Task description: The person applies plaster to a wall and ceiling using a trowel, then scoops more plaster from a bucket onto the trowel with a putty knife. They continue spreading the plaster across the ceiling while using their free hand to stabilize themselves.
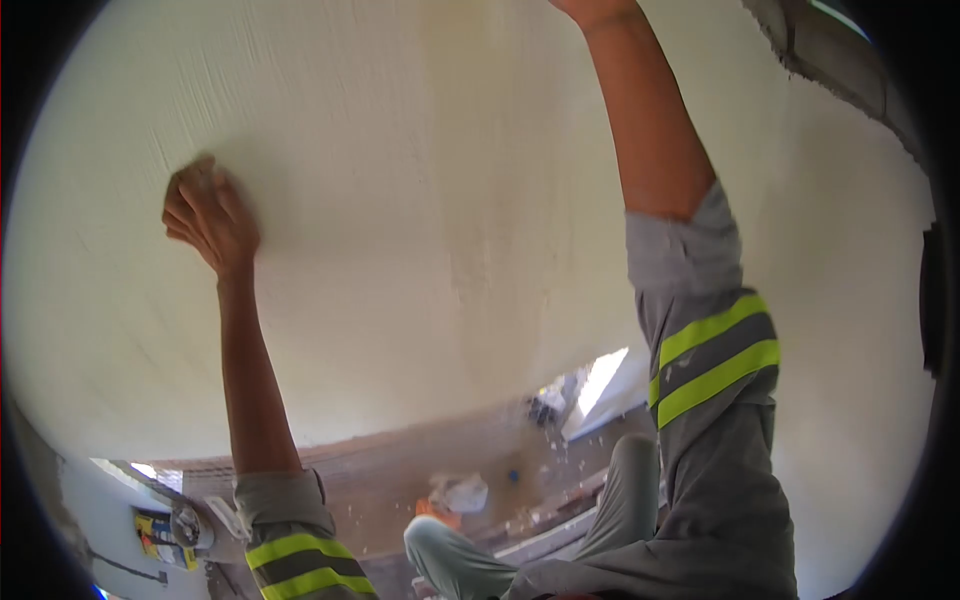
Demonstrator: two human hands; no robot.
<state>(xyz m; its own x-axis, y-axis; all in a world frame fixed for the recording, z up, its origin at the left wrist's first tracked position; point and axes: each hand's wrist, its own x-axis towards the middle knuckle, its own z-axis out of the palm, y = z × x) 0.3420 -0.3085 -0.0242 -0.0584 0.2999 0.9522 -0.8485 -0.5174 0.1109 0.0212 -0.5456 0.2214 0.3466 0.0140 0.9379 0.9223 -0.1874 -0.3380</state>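
A pale, plastered wall [370, 200] with fine vertical streaks and a faint yellowish-brown band fills most of the view. Against its left part is my left hand [212, 215], its fingers curled and slightly blurred; whatever they may hold is hidden. My right hand [592, 8] is raised high at the top edge, where only the part by the wrist shows and the fingers are cut off. Both arms wear rolled grey sleeves with yellow-green reflective bands.
Below lies a brown, debris-strewn floor [380, 500] with a crumpled whitish plastic bag [460, 492]. My bent legs [455, 555] show at the bottom. At lower left are a bucket [190, 527] and a yellow-and-blue package [160, 540]. A rough-edged opening [830, 60] breaks the upper right.
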